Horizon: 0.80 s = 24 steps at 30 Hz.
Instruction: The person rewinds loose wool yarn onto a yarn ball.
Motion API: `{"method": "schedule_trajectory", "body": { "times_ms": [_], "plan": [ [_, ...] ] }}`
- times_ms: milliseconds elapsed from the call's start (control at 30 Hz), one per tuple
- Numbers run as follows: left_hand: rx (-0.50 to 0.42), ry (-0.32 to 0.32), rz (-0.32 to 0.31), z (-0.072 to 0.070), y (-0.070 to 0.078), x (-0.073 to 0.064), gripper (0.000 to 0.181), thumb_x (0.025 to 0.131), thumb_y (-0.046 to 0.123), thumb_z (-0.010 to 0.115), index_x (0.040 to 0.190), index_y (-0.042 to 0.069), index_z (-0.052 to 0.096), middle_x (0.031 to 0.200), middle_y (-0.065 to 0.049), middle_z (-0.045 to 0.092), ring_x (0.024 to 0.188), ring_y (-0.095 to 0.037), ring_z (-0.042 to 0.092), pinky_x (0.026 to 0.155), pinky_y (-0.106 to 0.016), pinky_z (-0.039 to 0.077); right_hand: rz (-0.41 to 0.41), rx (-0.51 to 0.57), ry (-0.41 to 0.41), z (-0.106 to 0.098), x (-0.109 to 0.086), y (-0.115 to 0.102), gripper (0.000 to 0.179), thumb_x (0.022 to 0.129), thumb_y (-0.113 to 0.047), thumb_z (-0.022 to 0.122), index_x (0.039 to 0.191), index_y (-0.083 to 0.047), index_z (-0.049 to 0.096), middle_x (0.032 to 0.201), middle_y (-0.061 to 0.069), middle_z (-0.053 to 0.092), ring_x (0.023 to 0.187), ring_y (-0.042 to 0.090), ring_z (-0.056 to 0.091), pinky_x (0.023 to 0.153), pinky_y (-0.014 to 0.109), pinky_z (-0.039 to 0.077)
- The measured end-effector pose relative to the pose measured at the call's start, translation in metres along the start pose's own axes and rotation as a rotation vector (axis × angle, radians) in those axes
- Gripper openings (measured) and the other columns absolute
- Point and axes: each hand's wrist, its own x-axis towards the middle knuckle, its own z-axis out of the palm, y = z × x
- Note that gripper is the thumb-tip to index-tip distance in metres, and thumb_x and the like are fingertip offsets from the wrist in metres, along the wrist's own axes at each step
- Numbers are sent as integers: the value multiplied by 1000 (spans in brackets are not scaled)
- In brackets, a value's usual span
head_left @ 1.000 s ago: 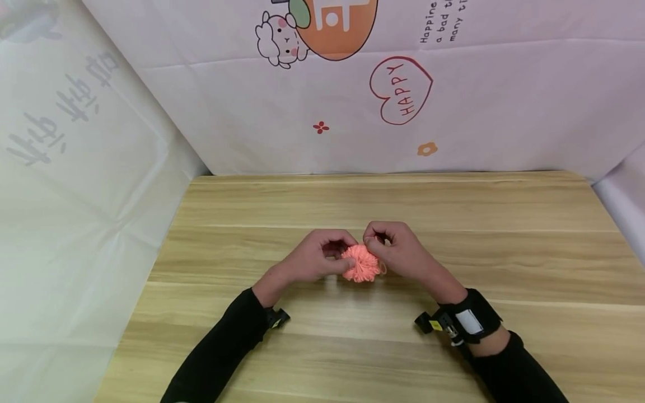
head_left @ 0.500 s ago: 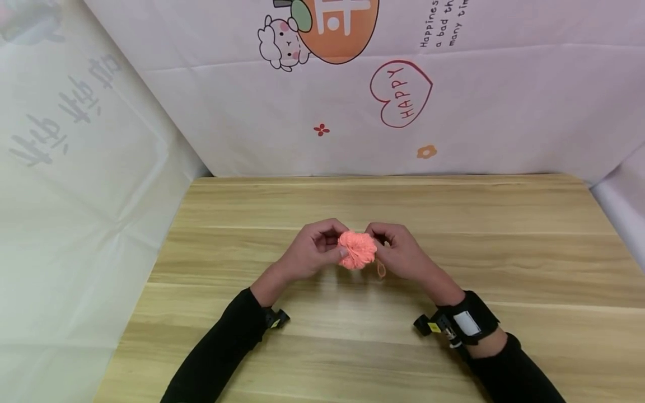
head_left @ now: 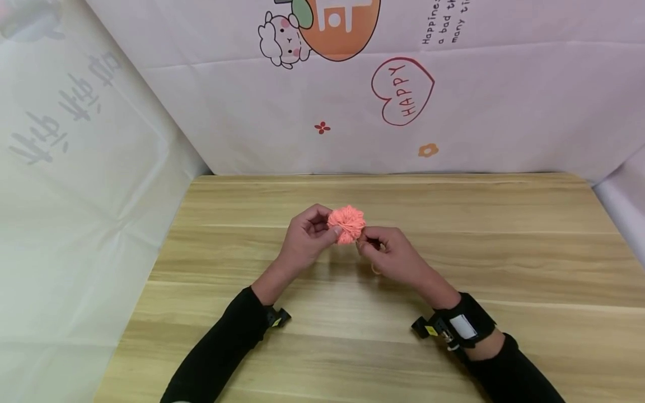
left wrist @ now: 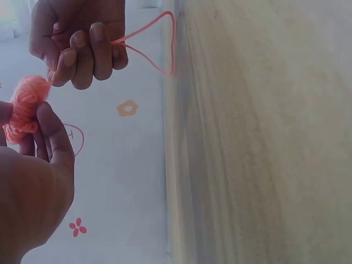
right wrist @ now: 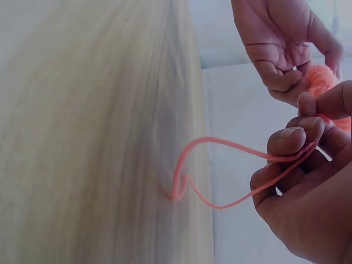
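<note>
A small wound bundle of coral-pink yarn (head_left: 347, 221) is held up over the middle of the table. My left hand (head_left: 301, 242) pinches it at its left side, thumb on the near face and fingers behind. Just right of the bundle, my right hand (head_left: 398, 258) grips a loose strand of the same yarn (right wrist: 212, 139) between curled fingers. A short length runs taut from the bundle to those fingers in the left wrist view. From the other side of the fist the strand hangs as a long loop (left wrist: 174, 41).
The wood-grain table (head_left: 504, 240) spreads beneath both hands. A white printed cloth (head_left: 242, 123) stands behind its far edge, and another white sheet (head_left: 101, 224) drapes down on the left. A small wrist camera (head_left: 420, 327) is strapped to the right arm.
The left hand has carried the yarn bundle away from me and to the left. The right hand has shifted slightly left, and a gap has grown between its knuckles and the bundle.
</note>
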Motion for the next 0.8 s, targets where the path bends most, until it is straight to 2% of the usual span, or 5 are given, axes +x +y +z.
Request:
{"method": "schedule_trajectory", "body": {
  "times_ms": [200,333,467,567,800],
  "plan": [
    [96,44,-11,5,13,-2,18,86,-5,67,102,-7,58,92,-15,60,78,-31,58,69,-29,53,-26,-40,22,3,0,-1,27,93,8,52,74,-10,59,66,10,53,56,14,46,49,24,38],
    [160,50,-5,7,21,-4,17,87,-2,68,101,-6,59,91,-17,60,80,-36,59,70,-38,54,-37,-57,31,3,0,-1,27,91,9,52,73,-10,59,66,4,52,58,13,44,52,24,37],
    [232,52,4,6,16,-6,16,88,2,68,100,-3,60,90,-15,61,81,-33,60,68,-43,54,-57,-67,29,3,0,-1,28,90,11,52,73,-11,58,65,2,50,58,13,43,54,26,37],
    [299,55,-27,5,6,-6,15,87,9,71,99,4,62,89,-10,62,79,-25,61,67,-38,54,-75,-73,24,3,0,-1,28,90,11,51,73,-10,57,65,1,49,58,12,42,53,26,36],
    [406,-24,-91,3,-3,-7,15,85,18,72,97,15,64,87,-1,63,74,-16,60,65,-31,54,-92,-110,38,3,-1,-7,28,90,10,53,73,-12,58,63,-1,47,54,11,38,51,28,34]
  ]
}}
